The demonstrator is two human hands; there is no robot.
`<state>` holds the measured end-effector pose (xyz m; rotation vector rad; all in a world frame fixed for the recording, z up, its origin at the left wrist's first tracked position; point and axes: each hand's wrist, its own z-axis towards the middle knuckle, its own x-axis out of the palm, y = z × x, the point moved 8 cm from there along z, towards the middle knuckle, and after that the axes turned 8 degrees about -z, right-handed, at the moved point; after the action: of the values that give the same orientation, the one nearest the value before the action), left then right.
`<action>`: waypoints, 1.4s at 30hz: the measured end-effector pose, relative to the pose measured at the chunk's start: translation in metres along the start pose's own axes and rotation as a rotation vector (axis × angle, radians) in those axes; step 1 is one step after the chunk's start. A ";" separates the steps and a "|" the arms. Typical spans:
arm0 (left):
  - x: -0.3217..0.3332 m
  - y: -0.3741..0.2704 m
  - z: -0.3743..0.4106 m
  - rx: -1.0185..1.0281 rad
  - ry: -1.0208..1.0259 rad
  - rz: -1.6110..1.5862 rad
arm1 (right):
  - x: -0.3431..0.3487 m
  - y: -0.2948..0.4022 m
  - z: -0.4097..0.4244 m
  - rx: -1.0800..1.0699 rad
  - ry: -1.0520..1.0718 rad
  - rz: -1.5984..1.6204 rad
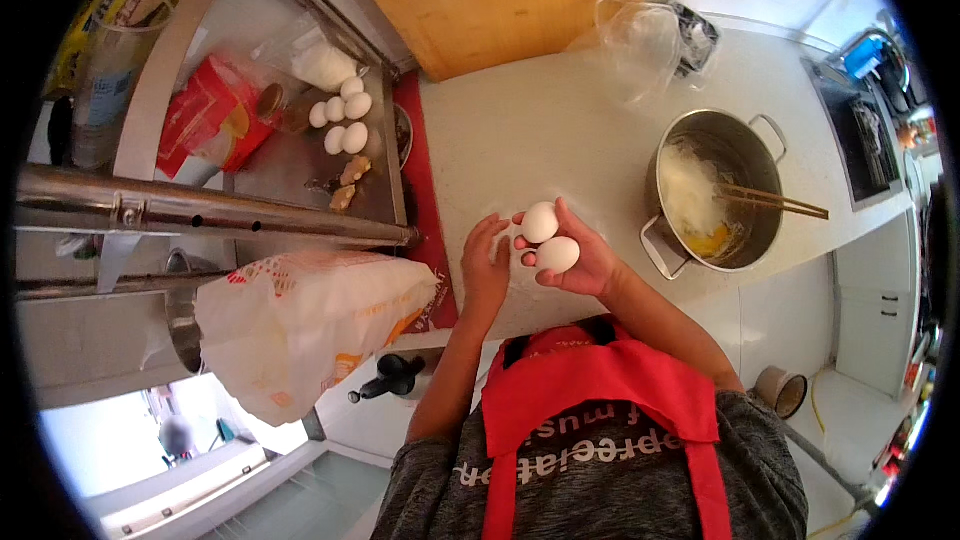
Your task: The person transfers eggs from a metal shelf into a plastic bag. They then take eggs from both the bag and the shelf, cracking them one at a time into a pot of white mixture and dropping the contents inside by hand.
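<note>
Two white eggs, an upper egg (540, 222) and a lower egg (558, 255), rest side by side in my right hand (589, 259), its palm turned up and fingers curled around them. My left hand (484, 262) is just to their left, fingers loosely bent, with nothing seen in it. Both hands are over the pale countertop (480, 157). To the right stands a two-handled metal pot (757, 142). It holds white powder like flour (686, 187) and a patch of yellow egg (716, 241). A pair of chopsticks (787, 202) leans across its right rim.
Several white eggs (355, 137) lie on a metal shelf (292, 165) at left, near a red bag (225, 116) and brown ginger-like pieces (352, 180). A white plastic bag (315, 330) hangs from the rack pipe (225, 217). Clear plastic (637, 45) and a wooden board (510, 0) are behind.
</note>
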<state>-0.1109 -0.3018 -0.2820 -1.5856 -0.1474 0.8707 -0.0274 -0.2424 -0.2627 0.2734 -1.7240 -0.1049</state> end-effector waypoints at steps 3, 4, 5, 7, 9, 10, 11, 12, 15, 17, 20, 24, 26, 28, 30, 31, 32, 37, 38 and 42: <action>-0.022 -0.046 -0.002 0.011 -0.048 -0.337 | -0.001 0.000 -0.001 -0.022 -0.033 -0.111; -0.021 -0.060 -0.001 0.035 -0.013 -0.425 | -0.004 0.000 -0.002 -0.026 -0.066 -0.174; -0.021 -0.067 -0.001 0.055 0.020 -0.514 | -0.006 -0.001 -0.003 -0.026 -0.102 -0.237; -0.012 -0.072 0.005 0.090 0.203 -0.436 | -0.009 -0.002 -0.006 -0.008 -0.275 -0.426; -0.005 -0.070 0.007 0.028 0.336 -0.456 | -0.009 -0.003 -0.008 0.004 -0.330 -0.540; -0.005 -0.067 0.007 -0.054 0.379 -0.515 | -0.007 -0.004 -0.009 0.007 -0.297 -0.560; -0.004 -0.063 0.007 -0.135 0.419 -0.570 | -0.003 -0.006 -0.007 0.009 -0.261 -0.581; -0.007 -0.058 0.008 -0.136 0.423 -0.645 | 0.001 -0.006 -0.006 -0.001 -0.261 -0.550; -0.012 -0.037 0.007 -0.151 0.404 -0.896 | 0.016 -0.008 -0.005 -0.017 -0.227 -0.455; -0.016 -0.032 0.007 -0.172 0.355 -1.095 | 0.022 -0.010 -0.004 -0.013 -0.165 -0.388; -0.022 -0.032 0.007 -0.240 0.311 -1.407 | 0.037 -0.010 -0.002 -0.038 -0.066 -0.232; -0.029 -0.029 0.010 -0.296 0.181 -1.577 | 0.030 -0.008 0.001 -0.122 -0.042 -0.110; -0.029 -0.023 0.011 -0.319 0.160 -1.664 | 0.028 -0.006 0.001 -0.166 -0.095 -0.102; -0.027 -0.020 0.011 -0.333 0.143 -1.725 | 0.034 -0.003 -0.001 -0.194 -0.134 -0.138; -0.025 -0.016 0.009 -0.376 0.128 -1.749 | 0.033 -0.002 -0.002 -0.198 -0.172 -0.191; -0.023 -0.013 0.008 -0.396 0.117 -1.762 | 0.030 -0.002 -0.002 -0.186 -0.191 -0.227; -0.023 -0.012 0.008 -0.401 0.124 -1.775 | 0.027 -0.001 0.000 -0.176 -0.204 -0.264; -0.018 -0.005 0.002 -0.406 0.137 -1.832 | 0.006 -0.004 0.000 -0.173 -0.199 -0.368; -0.017 -0.002 0.000 -0.415 0.111 -1.814 | 0.003 -0.003 0.000 -0.179 -0.220 -0.393; -0.025 0.008 -0.007 -0.403 0.039 -1.750 | 0.006 0.004 0.013 -0.199 -0.233 -0.386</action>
<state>-0.1274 -0.3234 -0.2784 -1.1701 -1.4671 -0.6068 -0.0412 -0.2409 -0.2581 0.4577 -1.8558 -0.6078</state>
